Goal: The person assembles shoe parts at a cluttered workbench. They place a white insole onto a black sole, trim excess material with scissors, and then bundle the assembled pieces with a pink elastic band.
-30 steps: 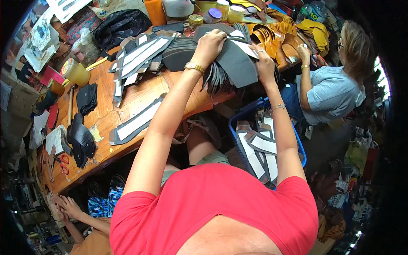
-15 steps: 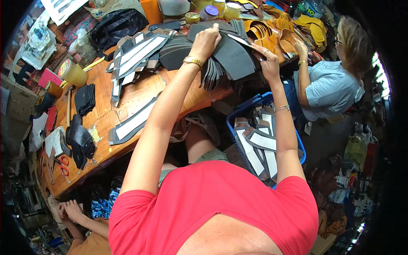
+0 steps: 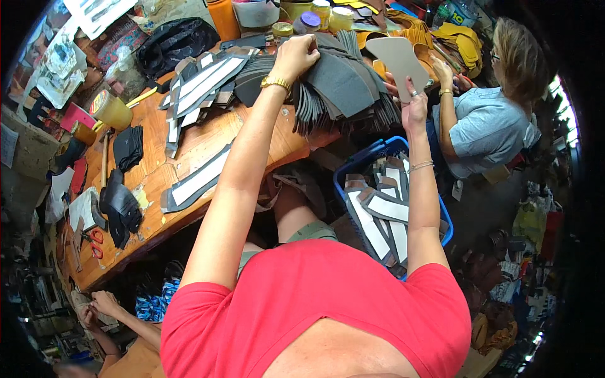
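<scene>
A flat beige curved cut piece (image 3: 397,63), perhaps leather, is held up at its lower end by my right hand (image 3: 411,104). Large dark grey curved pieces (image 3: 343,82) lie fanned in thick overlapping stacks at the table's far right edge. My left hand (image 3: 296,60) is closed on top of these stacks, its fingers curled; whatever is in its grip is hidden. Under my right forearm, a blue basket (image 3: 341,178) holds several dark strips with white facings. A similar white-faced strip (image 3: 198,181) lies on the table beside my left forearm.
The wooden table (image 3: 151,183) carries white-faced strips (image 3: 205,82), a hammer (image 3: 104,157), red-handled scissors (image 3: 96,244) and a yellowish tub (image 3: 110,108). Jars (image 3: 309,22) line the back. A co-worker in grey (image 3: 485,126) stands at right; another person's hands (image 3: 104,305) are at lower left.
My right hand has lifted the cut piece away from the stacks and turned it, so its broad beige face shows. My left hand has shifted slightly left and stays on the stacks.
</scene>
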`<control>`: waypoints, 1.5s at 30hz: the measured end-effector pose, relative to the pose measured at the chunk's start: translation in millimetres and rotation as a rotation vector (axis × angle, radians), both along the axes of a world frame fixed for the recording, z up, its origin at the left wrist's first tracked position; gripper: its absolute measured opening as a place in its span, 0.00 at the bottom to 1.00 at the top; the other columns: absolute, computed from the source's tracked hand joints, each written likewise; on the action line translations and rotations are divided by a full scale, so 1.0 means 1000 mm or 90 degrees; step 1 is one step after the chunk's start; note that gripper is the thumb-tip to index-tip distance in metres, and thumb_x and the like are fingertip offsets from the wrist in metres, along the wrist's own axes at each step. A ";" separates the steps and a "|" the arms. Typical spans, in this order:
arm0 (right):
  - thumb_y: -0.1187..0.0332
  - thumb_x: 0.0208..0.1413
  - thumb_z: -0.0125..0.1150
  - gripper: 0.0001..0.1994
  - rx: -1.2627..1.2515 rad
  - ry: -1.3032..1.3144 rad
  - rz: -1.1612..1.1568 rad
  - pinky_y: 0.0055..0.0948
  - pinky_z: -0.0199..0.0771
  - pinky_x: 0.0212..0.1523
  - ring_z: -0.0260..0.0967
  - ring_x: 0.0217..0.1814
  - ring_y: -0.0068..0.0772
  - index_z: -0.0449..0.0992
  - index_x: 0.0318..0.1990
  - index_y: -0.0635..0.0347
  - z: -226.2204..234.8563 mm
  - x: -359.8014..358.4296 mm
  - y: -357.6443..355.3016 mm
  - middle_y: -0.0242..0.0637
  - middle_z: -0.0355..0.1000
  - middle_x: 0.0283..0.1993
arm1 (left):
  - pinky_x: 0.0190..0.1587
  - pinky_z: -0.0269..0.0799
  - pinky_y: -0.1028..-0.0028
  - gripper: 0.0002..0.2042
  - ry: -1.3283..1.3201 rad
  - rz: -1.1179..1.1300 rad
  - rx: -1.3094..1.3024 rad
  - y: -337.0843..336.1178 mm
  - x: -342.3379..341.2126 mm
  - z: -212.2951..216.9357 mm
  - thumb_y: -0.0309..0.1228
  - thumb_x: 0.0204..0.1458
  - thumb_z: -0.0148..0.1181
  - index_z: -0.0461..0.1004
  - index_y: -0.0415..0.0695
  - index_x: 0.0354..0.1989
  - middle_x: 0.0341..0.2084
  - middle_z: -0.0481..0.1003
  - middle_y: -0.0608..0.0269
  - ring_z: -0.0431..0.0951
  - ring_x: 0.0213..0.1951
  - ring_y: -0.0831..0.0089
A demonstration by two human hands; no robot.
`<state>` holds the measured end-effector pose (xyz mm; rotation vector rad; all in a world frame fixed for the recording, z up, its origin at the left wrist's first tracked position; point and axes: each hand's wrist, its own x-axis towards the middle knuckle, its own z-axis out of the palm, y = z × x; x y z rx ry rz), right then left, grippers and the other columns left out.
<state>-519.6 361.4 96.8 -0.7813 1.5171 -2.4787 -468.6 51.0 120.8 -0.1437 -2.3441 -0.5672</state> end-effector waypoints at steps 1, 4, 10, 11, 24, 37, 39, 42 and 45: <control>0.58 0.62 0.57 0.21 0.014 0.031 -0.039 0.29 0.75 0.48 0.77 0.40 0.33 0.72 0.53 0.67 0.002 -0.003 -0.002 0.50 0.76 0.48 | 0.36 0.73 0.56 0.10 -0.008 0.008 -0.041 0.003 -0.001 0.008 0.35 0.45 0.60 0.72 0.41 0.31 0.26 0.77 0.50 0.79 0.33 0.51; 0.60 0.61 0.58 0.17 0.037 0.098 -0.140 0.27 0.75 0.40 0.77 0.36 0.30 0.74 0.49 0.65 0.021 -0.009 -0.030 0.45 0.79 0.42 | 0.36 0.74 0.57 0.09 0.051 0.039 -0.128 0.020 -0.011 0.019 0.36 0.43 0.59 0.74 0.44 0.28 0.27 0.77 0.52 0.78 0.34 0.52; 0.72 0.61 0.57 0.09 0.187 0.241 -0.120 0.25 0.74 0.38 0.75 0.36 0.24 0.79 0.42 0.67 -0.011 -0.076 -0.078 0.37 0.79 0.35 | 0.45 0.69 0.57 0.10 -0.012 -0.001 -0.202 0.062 -0.043 0.011 0.38 0.43 0.63 0.81 0.48 0.33 0.35 0.78 0.57 0.78 0.43 0.58; 0.72 0.60 0.57 0.08 0.201 0.288 -0.135 0.25 0.74 0.39 0.74 0.36 0.23 0.79 0.42 0.68 -0.020 -0.088 -0.082 0.35 0.78 0.35 | 0.45 0.69 0.57 0.09 -0.031 0.017 -0.189 0.063 -0.051 0.010 0.36 0.44 0.62 0.80 0.48 0.33 0.35 0.79 0.57 0.78 0.43 0.57; 0.60 0.62 0.56 0.13 0.279 0.184 -0.036 0.24 0.64 0.47 0.67 0.42 0.22 0.76 0.43 0.61 -0.016 -0.088 -0.083 0.28 0.74 0.38 | 0.38 0.75 0.55 0.05 0.081 0.056 -0.042 0.062 -0.060 -0.016 0.26 0.48 0.54 0.73 0.37 0.30 0.25 0.77 0.44 0.80 0.34 0.47; 0.70 0.42 0.71 0.14 0.520 0.693 -0.352 0.31 0.72 0.38 0.75 0.35 0.42 0.80 0.39 0.61 0.024 -0.059 -0.099 0.45 0.77 0.33 | 0.45 0.75 0.65 0.09 -0.077 -0.128 0.155 0.024 -0.078 -0.018 0.30 0.44 0.65 0.82 0.42 0.33 0.33 0.80 0.50 0.82 0.38 0.57; 0.71 0.41 0.71 0.14 0.509 0.729 -0.395 0.31 0.73 0.38 0.76 0.35 0.42 0.80 0.39 0.61 0.024 -0.057 -0.107 0.46 0.77 0.33 | 0.45 0.75 0.65 0.09 -0.064 -0.151 0.169 0.020 -0.078 -0.021 0.30 0.44 0.65 0.82 0.41 0.33 0.33 0.80 0.49 0.82 0.39 0.57; 0.74 0.42 0.70 0.12 0.344 0.602 -0.374 0.31 0.74 0.38 0.77 0.34 0.38 0.80 0.38 0.63 0.007 -0.070 -0.109 0.45 0.78 0.32 | 0.46 0.74 0.69 0.10 -0.039 -0.166 0.144 0.019 -0.080 -0.026 0.29 0.51 0.61 0.81 0.39 0.38 0.34 0.81 0.53 0.82 0.39 0.61; 0.85 0.47 0.64 0.08 0.081 0.204 -0.210 0.27 0.79 0.41 0.77 0.36 0.28 0.79 0.37 0.72 -0.017 -0.091 -0.093 0.42 0.79 0.37 | 0.45 0.74 0.67 0.09 -0.075 -0.106 0.100 0.033 -0.071 -0.017 0.29 0.50 0.61 0.81 0.39 0.38 0.34 0.80 0.50 0.81 0.39 0.59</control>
